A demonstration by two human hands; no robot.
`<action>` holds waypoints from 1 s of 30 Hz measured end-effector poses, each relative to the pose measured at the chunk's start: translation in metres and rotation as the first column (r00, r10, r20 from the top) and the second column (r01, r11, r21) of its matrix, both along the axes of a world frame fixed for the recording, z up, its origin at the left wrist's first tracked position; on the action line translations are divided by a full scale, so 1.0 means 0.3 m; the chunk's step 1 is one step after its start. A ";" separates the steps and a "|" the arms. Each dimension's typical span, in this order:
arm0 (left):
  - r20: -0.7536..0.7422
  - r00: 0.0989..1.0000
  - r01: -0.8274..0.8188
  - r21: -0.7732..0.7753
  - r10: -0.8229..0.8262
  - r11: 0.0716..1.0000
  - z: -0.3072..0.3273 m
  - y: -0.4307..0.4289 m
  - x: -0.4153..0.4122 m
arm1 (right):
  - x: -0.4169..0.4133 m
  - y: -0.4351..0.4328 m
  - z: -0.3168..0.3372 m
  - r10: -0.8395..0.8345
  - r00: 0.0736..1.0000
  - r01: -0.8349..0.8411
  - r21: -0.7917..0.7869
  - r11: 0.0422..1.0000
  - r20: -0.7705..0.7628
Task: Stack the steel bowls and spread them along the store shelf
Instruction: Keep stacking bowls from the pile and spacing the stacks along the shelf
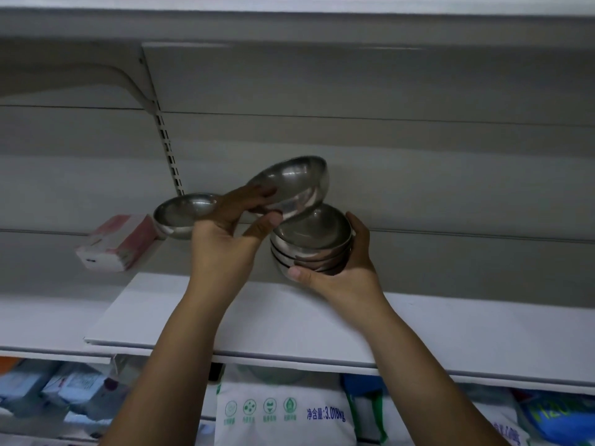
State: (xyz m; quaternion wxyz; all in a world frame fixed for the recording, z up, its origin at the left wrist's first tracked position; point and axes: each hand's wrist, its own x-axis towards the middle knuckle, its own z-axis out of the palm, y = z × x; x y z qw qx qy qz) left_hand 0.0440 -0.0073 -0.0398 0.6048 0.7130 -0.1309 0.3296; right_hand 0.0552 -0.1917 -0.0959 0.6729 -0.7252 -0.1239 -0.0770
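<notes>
Likely light, stiff and slick, the tilted steel bowl [297, 183] is rim-pinched by the left hand's [222, 243] fingers [259, 194], just above the stack [310, 249] on the shelf [225, 320], cupped in the right hand's [349, 280] curled fingers.

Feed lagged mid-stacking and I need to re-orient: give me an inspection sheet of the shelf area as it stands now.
Surface: white shelf, a flat board.
Job's things: tilted bowl over the stack of bowls, whether they touch is unclear; single bowl upright on the shelf, further left.
Clutter: pink-white box, left of the single bowl.
Grips: left hand pinches the tilted bowl's rim; right hand wraps the stack of bowls.
Cables: nothing seen.
Surroundings: upper shelf above; bagged goods below.
</notes>
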 end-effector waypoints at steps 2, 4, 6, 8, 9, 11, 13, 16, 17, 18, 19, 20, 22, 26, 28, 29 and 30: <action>0.006 0.999 0.033 0.072 -0.033 0.997 -0.007 0.005 -0.002 | -0.002 -0.002 -0.001 0.000 1.000 0.000 0.003 1.000 0.004; -0.018 0.998 0.059 0.079 -0.057 0.995 0.000 0.004 -0.009 | -0.003 -0.004 0.000 -0.001 1.000 0.001 0.004 1.000 0.007; -0.067 0.997 0.054 0.095 -0.047 0.994 0.013 0.001 -0.016 | -0.005 -0.004 0.002 0.002 1.000 -0.002 0.001 1.000 0.019; -0.132 0.988 0.089 0.109 -0.075 0.990 0.016 -0.002 -0.016 | -0.007 -0.002 0.003 0.003 0.999 -0.003 -0.006 1.000 0.036; -0.165 0.981 0.120 0.110 -0.101 0.987 0.014 -0.005 -0.015 | -0.008 -0.001 0.004 -0.001 0.999 0.001 -0.009 1.000 0.050; -0.223 0.964 0.173 0.111 -0.145 0.979 0.003 -0.008 -0.011 | -0.008 0.000 0.007 -0.017 0.998 0.018 -0.013 1.000 0.063; -0.246 0.956 0.190 0.104 -0.160 0.976 -0.007 -0.012 -0.013 | -0.009 -0.001 0.012 -0.026 0.998 0.027 -0.006 1.000 0.065; -0.251 0.951 0.207 0.076 -0.182 0.975 -0.020 -0.011 -0.017 | -0.014 0.000 0.016 -0.023 0.997 0.024 -0.008 1.000 0.072; -0.250 0.950 0.213 0.070 -0.190 0.974 -0.024 -0.007 -0.014 | -0.016 0.001 0.016 -0.023 0.997 0.024 -0.005 1.000 0.076; -0.249 0.946 0.228 0.054 -0.208 0.972 -0.030 0.000 -0.011 | -0.017 0.001 0.016 -0.025 0.997 0.025 -0.003 1.000 0.079; -0.246 0.945 0.233 0.042 -0.216 0.972 -0.035 0.006 -0.011 | -0.017 0.000 0.015 -0.027 0.996 0.027 -0.005 1.000 0.080; -0.251 0.942 0.234 0.020 -0.221 0.972 -0.040 0.012 -0.012 | -0.018 -0.001 0.015 -0.028 0.997 0.028 -0.007 1.000 0.077; -0.283 0.943 0.176 -0.030 -0.177 0.984 -0.047 0.028 -0.010 | -0.019 -0.002 0.017 -0.031 0.997 0.031 -0.003 1.000 0.069; -0.335 0.936 -0.143 -0.090 0.106 0.986 -0.061 0.097 0.002 | -0.019 0.002 0.022 -0.046 0.998 0.046 0.007 0.999 0.052; -0.342 0.909 -0.265 -0.033 0.238 0.964 -0.081 0.155 0.019 | -0.017 0.006 0.022 -0.047 0.998 0.048 -0.008 0.999 0.045; -0.350 0.884 -0.309 0.058 0.309 0.949 -0.083 0.182 0.024 | -0.017 0.008 0.020 -0.042 0.998 0.043 -0.020 0.999 0.041; -0.333 0.864 -0.349 0.146 0.378 0.926 -0.089 0.212 0.037 | -0.016 0.010 0.019 -0.034 0.999 0.035 -0.035 0.999 0.035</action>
